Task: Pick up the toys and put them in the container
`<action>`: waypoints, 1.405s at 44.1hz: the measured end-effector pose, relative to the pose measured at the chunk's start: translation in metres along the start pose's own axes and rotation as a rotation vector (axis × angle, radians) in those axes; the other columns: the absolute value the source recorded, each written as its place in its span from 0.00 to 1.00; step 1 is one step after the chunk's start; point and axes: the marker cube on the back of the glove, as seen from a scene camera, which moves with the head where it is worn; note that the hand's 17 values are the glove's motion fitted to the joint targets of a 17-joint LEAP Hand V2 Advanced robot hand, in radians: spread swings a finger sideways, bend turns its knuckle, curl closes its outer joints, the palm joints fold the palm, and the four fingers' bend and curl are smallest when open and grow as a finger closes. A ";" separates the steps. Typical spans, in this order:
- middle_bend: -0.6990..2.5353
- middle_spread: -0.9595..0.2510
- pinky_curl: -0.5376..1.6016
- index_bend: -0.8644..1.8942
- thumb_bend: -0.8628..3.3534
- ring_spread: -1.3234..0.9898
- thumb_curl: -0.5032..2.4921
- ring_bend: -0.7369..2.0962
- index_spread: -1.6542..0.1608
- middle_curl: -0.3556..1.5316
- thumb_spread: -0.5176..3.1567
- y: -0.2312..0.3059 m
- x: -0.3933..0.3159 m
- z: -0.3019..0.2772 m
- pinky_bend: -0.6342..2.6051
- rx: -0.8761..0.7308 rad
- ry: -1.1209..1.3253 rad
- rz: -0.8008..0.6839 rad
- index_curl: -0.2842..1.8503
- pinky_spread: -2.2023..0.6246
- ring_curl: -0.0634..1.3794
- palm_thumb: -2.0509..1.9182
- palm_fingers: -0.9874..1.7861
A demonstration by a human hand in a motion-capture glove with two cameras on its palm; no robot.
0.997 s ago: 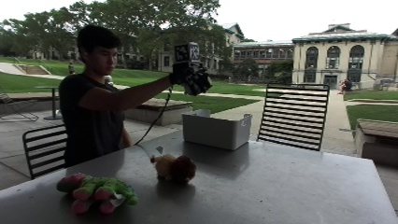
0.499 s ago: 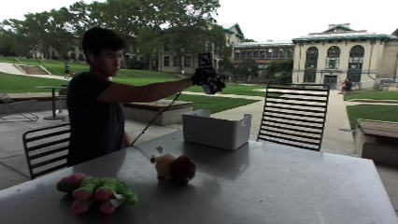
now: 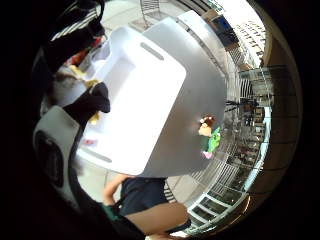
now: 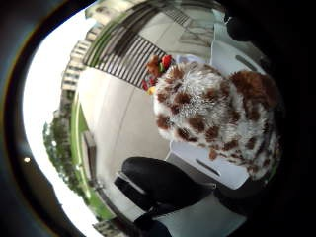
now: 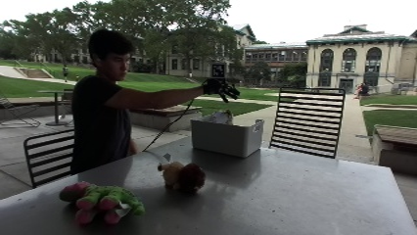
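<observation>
The gloved right grip (image 5: pixel 220 89) hangs above the white container (image 5: pixel 226 136) at the desk's (image 5: pixel 306 196) far edge with fingers spread, a spotted plush toy (image 4: pixel 217 113) dropping just under the palm.

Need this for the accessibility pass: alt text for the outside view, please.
A person beside an outdoor table holds their gloved right hand out above a white container, where a spotted plush toy sits at the rim. Two more plush toys lie on the table: a brown one mid-table and a green-and-pink one at the near corner.
</observation>
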 end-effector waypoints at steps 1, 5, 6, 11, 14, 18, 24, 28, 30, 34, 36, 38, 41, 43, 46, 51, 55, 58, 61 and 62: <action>0.25 0.63 0.43 0.34 0.16 0.40 0.33 0.58 0.74 0.45 0.45 -0.001 -0.003 0.003 0.57 0.001 0.013 -0.002 0.61 0.66 0.32 0.52 0.54; 0.27 0.71 0.46 0.31 0.17 0.45 0.31 0.56 0.76 0.45 0.42 -0.005 -0.007 0.011 0.61 0.017 0.144 0.050 0.58 0.68 0.34 0.48 0.40; 0.27 0.72 0.46 0.31 0.17 0.46 0.30 0.56 0.76 0.45 0.42 -0.006 -0.009 0.012 0.62 0.021 0.166 0.060 0.56 0.69 0.34 0.48 0.39; 0.28 0.77 0.45 0.33 0.17 0.49 0.29 0.55 0.76 0.45 0.40 -0.005 -0.004 0.009 0.63 0.035 0.207 0.078 0.51 0.71 0.30 0.48 0.37; 0.29 0.79 0.44 0.34 0.18 0.51 0.28 0.55 0.76 0.45 0.40 -0.004 -0.001 0.005 0.63 0.050 0.204 0.116 0.49 0.72 0.29 0.48 0.37; 0.30 0.80 0.44 0.35 0.18 0.52 0.27 0.54 0.76 0.45 0.39 -0.001 0.013 0.000 0.63 0.066 0.260 0.167 0.46 0.73 0.28 0.48 0.35; 0.30 0.80 0.43 0.35 0.18 0.53 0.26 0.54 0.76 0.45 0.39 0.007 0.031 -0.011 0.63 0.101 0.241 0.208 0.43 0.74 0.27 0.48 0.34; 0.30 0.80 0.43 0.36 0.18 0.54 0.25 0.53 0.76 0.45 0.39 0.016 0.053 -0.020 0.62 0.116 0.250 0.231 0.41 0.75 0.27 0.48 0.34; 0.31 0.80 0.42 0.36 0.18 0.54 0.25 0.53 0.76 0.45 0.39 0.022 0.065 -0.026 0.62 0.123 0.231 0.240 0.40 0.75 0.27 0.48 0.34; 0.31 0.80 0.41 0.37 0.18 0.54 0.25 0.52 0.76 0.45 0.39 0.031 0.085 -0.034 0.60 0.132 0.197 0.261 0.39 0.76 0.26 0.48 0.34; 0.31 0.80 0.41 0.37 0.18 0.54 0.24 0.52 0.76 0.45 0.39 0.035 0.088 -0.036 0.59 0.138 0.172 0.268 0.39 0.77 0.26 0.48 0.34; 0.31 0.80 0.41 0.37 0.18 0.54 0.24 0.51 0.76 0.45 0.39 0.036 0.082 -0.036 0.58 0.141 0.171 0.289 0.38 0.77 0.25 0.48 0.34; 0.31 0.80 0.40 0.37 0.18 0.54 0.24 0.51 0.76 0.45 0.39 0.043 0.066 -0.031 0.58 0.134 0.195 0.272 0.38 0.77 0.25 0.48 0.34; 0.31 0.80 0.40 0.37 0.18 0.53 0.24 0.51 0.76 0.44 0.39 0.049 0.064 -0.030 0.57 0.130 0.219 0.225 0.37 0.78 0.25 0.48 0.34; 0.31 0.80 0.40 0.37 0.18 0.53 0.24 0.51 0.76 0.44 0.39 0.056 0.077 -0.030 0.57 0.141 0.247 0.238 0.37 0.78 0.25 0.48 0.34; 0.31 0.80 0.39 0.37 0.18 0.53 0.24 0.50 0.76 0.44 0.39 0.062 0.119 -0.031 0.56 0.161 0.309 0.435 0.36 0.78 0.24 0.48 0.35; 0.31 0.79 0.39 0.37 0.18 0.52 0.23 0.50 0.76 0.44 0.39 0.070 0.141 -0.028 0.55 0.157 0.307 0.490 0.35 0.78 0.24 0.48 0.35; 0.31 0.79 0.39 0.37 0.18 0.52 0.23 0.49 0.76 0.44 0.39 0.078 0.167 -0.027 0.55 0.146 0.303 0.507 0.35 0.78 0.23 0.48 0.35; 0.31 0.78 0.39 0.37 0.18 0.52 0.23 0.49 0.76 0.44 0.39 0.086 0.195 -0.024 0.54 0.140 0.284 0.527 0.35 0.78 0.23 0.48 0.35; 0.31 0.78 0.39 0.37 0.18 0.51 0.23 0.49 0.76 0.44 0.39 0.089 0.202 -0.023 0.54 0.138 0.279 0.536 0.34 0.78 0.23 0.48 0.35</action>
